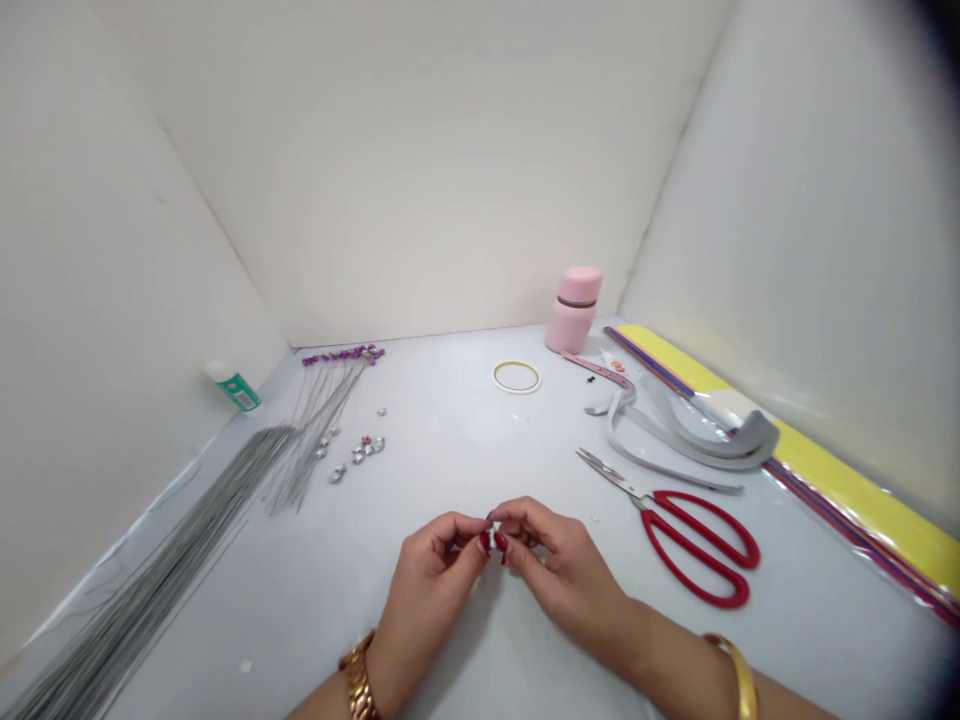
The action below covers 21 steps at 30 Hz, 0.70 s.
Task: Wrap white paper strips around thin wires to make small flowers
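Note:
Near the front of the white table, my left hand [437, 565] and my right hand [559, 562] meet at their fingertips. Both hands pinch one small silvery piece [493, 538] between thumbs and forefingers; most of it is hidden by the fingers. Small silver pieces [369, 450] lie in loose clusters to the left, one with a red spot. Red-handled scissors [645, 497] rest on the table to the right of my right hand, blades partly apart and pointing to the back left.
Grey wires [202, 520] stretch along the left side, near purple-tipped stems [343, 356]. A green-and-white tube [238, 388] leans at the left wall. Farther back are a tape ring [517, 378] and a pink bottle [574, 312]. White strips [675, 445] and yellow sheets [810, 460] lie right.

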Available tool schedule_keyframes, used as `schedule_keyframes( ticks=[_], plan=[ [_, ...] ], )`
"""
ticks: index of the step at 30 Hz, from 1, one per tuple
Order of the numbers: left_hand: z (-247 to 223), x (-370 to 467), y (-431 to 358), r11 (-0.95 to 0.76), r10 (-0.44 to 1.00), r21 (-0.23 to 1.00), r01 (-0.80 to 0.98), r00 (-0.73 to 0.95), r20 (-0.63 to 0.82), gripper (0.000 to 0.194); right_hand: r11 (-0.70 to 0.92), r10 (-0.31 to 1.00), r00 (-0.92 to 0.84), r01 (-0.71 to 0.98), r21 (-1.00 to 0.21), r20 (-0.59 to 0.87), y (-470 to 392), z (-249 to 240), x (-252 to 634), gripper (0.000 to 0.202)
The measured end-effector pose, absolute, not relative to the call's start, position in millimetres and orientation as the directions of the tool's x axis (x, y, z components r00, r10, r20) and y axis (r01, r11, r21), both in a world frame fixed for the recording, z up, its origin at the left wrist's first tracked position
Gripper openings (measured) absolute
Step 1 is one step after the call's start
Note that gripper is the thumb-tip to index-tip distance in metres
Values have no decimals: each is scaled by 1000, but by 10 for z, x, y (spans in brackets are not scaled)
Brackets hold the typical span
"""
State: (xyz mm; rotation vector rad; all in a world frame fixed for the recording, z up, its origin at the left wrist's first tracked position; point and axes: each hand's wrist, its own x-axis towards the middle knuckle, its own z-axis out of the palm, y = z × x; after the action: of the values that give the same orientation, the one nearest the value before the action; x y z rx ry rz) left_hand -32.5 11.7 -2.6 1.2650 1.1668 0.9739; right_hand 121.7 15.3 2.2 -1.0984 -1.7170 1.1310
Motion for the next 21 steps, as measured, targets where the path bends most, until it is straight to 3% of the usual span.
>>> schedule_keyframes(
  ticks=[5,10,16,21],
  plan=[
    [-44,-313,89,-3,980,993,121,198,-21,12,222,940,-314,265,-938,134,141,-18,1223,17],
    [-25,-295,92,42,979,996,82,197,-58,13,150,944,-317,163,-975,93,160,-55,1210,16],
    [17,-319,155,221,959,968,-116,206,-194,9,-96,947,-317,-101,-990,-59,202,1,1184,16],
    [65,-324,166,325,937,896,-303,234,-261,7,-186,921,-368,-120,-975,-130,239,-9,1188,15]
  ],
)
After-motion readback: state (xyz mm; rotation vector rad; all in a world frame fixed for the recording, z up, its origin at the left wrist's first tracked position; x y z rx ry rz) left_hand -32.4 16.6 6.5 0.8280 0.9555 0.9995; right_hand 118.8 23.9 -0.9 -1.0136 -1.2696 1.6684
